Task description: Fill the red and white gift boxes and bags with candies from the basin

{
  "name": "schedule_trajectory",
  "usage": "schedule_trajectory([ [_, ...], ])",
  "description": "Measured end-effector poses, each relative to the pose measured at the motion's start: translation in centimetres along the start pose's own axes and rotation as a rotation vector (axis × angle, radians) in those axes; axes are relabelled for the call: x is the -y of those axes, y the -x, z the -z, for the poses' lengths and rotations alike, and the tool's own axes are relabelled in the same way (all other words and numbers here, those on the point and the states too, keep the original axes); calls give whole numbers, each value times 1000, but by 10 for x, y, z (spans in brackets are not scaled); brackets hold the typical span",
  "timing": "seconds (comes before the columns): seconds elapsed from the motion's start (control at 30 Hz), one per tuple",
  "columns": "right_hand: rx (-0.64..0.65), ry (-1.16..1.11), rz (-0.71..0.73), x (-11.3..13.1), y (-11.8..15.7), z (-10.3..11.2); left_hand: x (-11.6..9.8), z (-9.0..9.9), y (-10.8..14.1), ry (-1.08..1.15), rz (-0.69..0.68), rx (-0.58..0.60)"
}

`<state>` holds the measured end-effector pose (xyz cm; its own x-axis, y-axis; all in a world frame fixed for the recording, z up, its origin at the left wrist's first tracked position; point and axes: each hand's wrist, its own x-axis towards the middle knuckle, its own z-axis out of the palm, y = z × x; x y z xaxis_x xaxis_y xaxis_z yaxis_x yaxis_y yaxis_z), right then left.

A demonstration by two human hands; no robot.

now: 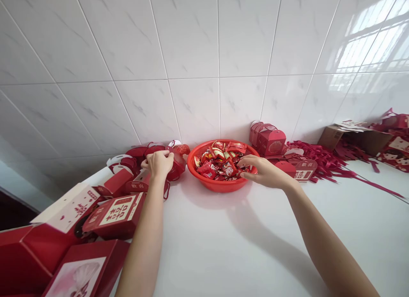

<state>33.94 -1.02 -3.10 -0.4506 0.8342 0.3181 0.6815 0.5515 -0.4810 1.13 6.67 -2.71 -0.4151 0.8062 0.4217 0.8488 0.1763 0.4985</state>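
Observation:
A red plastic basket (220, 186) full of wrapped candies (220, 160) stands on the white table near the tiled wall. My right hand (267, 171) reaches over the basket's right rim. Its thumb and fingers are apart around the edge of the candies, and no candy shows between them. My left hand (159, 164) is left of the basket, among small red gift boxes. Its fingers are curled closed at a red box (175, 171), and what they hold, if anything, is hidden.
Red gift boxes (118, 211) crowd the left side. Behind the basket at right stand more small red boxes (271, 141). A lidded red box (303, 171), a heap of dark red ribbons (322, 162) and a cardboard box (330, 137) lie further right.

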Motion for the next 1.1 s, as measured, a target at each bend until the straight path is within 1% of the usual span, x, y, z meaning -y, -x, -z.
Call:
schedule_trajectory([
  [0.07,-4,6,-5,2,0,1,-8,10,5,153,-44,-69],
  [0.13,-33,4,-9,4,0,1,-15,17,10,332,-127,-138],
  [0.2,-73,0,4,7,0,2,-20,21,13,474,-211,-205],
  [0.27,-103,-1,16,9,1,2,-20,19,13,516,-239,-230],
  [0.33,-109,1,15,10,1,3,-17,12,10,449,-233,-187],
  [0.5,-87,-12,23,11,1,1,1,-18,3,108,-259,9],
  [0.57,-72,-12,16,12,1,1,6,-30,4,11,-221,100],
  [0.63,-55,-8,2,13,1,1,8,-38,5,-20,-172,181],
  [0.67,-46,-5,-1,13,1,1,9,-40,6,-5,-151,194],
  [0.7,-39,-2,-2,13,1,1,8,-41,6,28,-136,183],
  [0.73,-38,1,1,13,1,1,8,-40,6,77,-132,143],
  [0.8,-49,2,18,12,1,1,4,-34,5,207,-160,-8],
  [0.9,-108,-21,56,10,0,0,-5,-16,5,429,-277,-275],
  [0.93,-138,-39,69,10,-1,0,-10,-8,7,504,-318,-339],
  [0.97,-176,-67,80,11,-1,0,-15,0,10,583,-351,-377],
  [1.0,-224,-108,90,12,-1,0,-20,8,15,662,-392,-366],
  [1.03,-280,-162,96,14,-1,0,-25,16,22,738,-438,-327],
  [1.1,-395,-296,88,19,0,2,-37,30,39,855,-553,-155],
])
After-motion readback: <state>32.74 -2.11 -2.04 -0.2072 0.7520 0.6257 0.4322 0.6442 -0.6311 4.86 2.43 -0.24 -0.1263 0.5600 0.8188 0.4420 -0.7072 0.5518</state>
